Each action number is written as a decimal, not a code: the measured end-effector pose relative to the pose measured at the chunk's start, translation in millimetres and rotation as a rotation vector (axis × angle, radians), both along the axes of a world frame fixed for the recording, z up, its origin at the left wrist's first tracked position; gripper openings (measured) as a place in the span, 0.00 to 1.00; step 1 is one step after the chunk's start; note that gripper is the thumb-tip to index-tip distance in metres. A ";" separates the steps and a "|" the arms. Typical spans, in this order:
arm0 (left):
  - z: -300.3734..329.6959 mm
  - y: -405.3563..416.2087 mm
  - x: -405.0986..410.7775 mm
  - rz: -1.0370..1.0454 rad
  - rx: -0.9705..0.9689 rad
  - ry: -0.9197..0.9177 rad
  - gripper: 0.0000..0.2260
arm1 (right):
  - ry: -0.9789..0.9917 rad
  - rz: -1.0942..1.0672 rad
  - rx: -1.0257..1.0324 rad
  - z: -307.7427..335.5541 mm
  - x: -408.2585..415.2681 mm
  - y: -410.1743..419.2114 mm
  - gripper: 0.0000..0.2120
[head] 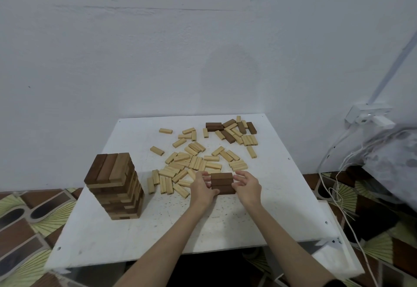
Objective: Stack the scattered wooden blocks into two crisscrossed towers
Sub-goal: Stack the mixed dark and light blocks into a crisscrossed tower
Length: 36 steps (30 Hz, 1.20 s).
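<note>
**Already 1 tower up, a second barely begun**

Roughly half done: 1 finished tower [115, 187] stands near the white table's [282, 219] left edge, while 3 dark blocks [222, 183] at centre form the second's base. The left hand [203, 188] presses its side, fingers against it; the right hand [247, 186] hovers just beside it, fingers spread. Loose pale blocks [198, 162] crowd behind; bare tabletop lies in front.

White table [282, 207], wall socket [366, 115], cables [338, 196], patterned floor [33, 219].

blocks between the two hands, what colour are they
Dark brown, unlike the pale loose blocks behind them; the blocks between the hands show best in the head view.
</note>
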<state>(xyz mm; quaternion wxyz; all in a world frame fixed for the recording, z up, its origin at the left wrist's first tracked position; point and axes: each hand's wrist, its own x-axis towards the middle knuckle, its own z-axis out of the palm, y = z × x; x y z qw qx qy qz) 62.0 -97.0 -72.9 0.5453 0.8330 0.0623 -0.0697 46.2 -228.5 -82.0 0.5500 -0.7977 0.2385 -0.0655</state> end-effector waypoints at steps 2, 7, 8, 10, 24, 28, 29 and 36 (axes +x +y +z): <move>0.3 -0.4 -0.2 -0.004 0.000 -0.001 0.25 | 0.002 0.008 -0.017 0.7 0.3 0.1 0.19; 1.4 -0.3 -0.6 0.000 -0.004 0.006 0.25 | 0.010 -0.021 -0.021 1.4 1.8 3.1 0.18; 1.1 -0.1 -0.7 0.002 -0.005 0.006 0.25 | 0.014 -0.028 -0.014 1.6 1.9 3.3 0.17; 1.0 0.2 -1.0 0.009 -0.012 0.007 0.25 | 0.022 -0.042 0.008 2.4 1.9 3.3 0.17; 19.6 3.3 -4.1 0.018 -0.050 -0.033 0.26 | 0.021 -0.080 0.105 18.7 -0.2 1.9 0.15; 48.8 8.8 2.3 0.014 -0.070 -0.087 0.27 | -0.076 -0.074 0.171 45.6 4.8 5.3 0.15; 56.7 11.0 2.7 0.011 -0.071 -0.102 0.27 | -0.093 -0.068 0.181 54.0 6.0 7.0 0.15; 110.3 42.0 1.5 0.064 -0.106 -0.235 0.27 | -0.223 -0.007 0.235 112.9 10.9 33.5 0.15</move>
